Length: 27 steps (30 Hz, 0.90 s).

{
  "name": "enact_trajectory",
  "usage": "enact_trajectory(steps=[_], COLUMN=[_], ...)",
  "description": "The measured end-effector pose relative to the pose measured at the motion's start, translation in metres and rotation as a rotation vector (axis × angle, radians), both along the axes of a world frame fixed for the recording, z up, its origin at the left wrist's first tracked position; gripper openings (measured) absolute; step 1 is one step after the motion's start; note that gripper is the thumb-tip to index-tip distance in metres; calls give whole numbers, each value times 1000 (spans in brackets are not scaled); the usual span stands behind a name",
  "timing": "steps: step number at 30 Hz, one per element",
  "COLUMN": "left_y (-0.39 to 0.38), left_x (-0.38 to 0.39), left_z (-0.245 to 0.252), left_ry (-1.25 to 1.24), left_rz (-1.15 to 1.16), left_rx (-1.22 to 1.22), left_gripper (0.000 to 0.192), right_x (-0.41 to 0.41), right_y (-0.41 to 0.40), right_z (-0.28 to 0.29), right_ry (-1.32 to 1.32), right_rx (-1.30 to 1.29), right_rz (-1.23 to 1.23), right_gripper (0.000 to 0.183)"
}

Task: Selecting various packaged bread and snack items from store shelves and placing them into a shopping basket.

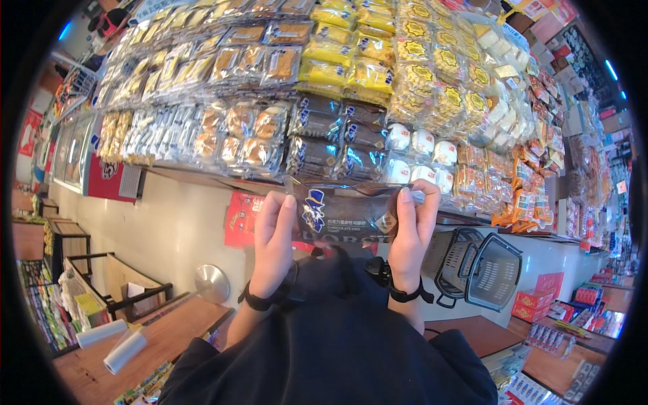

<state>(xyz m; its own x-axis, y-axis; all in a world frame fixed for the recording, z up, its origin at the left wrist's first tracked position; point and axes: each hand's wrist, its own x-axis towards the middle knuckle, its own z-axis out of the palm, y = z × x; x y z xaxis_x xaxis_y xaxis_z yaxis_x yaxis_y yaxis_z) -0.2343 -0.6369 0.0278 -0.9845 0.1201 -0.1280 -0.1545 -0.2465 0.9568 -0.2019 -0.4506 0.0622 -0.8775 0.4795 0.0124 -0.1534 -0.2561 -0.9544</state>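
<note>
A dark brown plastic packet of chocolate egg toast (344, 212) is stretched out flat between my two hands, in front of my body. My left hand (273, 235) pinches its left end, and my right hand (412, 228) pinches its right end, each with the thumb on top. Just beyond it, similar dark packets (314, 157) lie stacked at the front of a display of packaged baked goods. White round packaged buns (422, 142) are to the right of that stack, round golden buns (255, 126) to its left, and yellow packets (324, 71) behind it.
Grey plastic shopping baskets (476, 268) stand on the floor to the right. At lower left are a wooden counter (177, 329) with plastic bag rolls (124, 352), and a round metal stool or base (212, 283). Part of another person (109, 23) shows at far upper left.
</note>
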Motion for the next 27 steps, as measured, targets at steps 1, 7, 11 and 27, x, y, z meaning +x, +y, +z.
enact_trajectory(steps=[1, 7, 11, 27], left_y=[5, 46, 62, 98], left_x=[-7, -49, -83, -186], left_z=[0, -5, -33, -124], left_ry=[-13, -58, -162, 706], left_rz=[0, -12, -108, -117], left_rx=[1, -64, -69, -1232], left_gripper=[19, 16, 24, 48], right_x=[-6, -44, -73, -193], right_y=[6, 45, 72, 115], right_z=[-3, -44, -82, -210], right_ry=[2, -121, -209, -240], right_rx=[-8, -3, 23, 1061], right_rz=[-12, 5, -41, -228], right_gripper=[18, 16, 20, 57])
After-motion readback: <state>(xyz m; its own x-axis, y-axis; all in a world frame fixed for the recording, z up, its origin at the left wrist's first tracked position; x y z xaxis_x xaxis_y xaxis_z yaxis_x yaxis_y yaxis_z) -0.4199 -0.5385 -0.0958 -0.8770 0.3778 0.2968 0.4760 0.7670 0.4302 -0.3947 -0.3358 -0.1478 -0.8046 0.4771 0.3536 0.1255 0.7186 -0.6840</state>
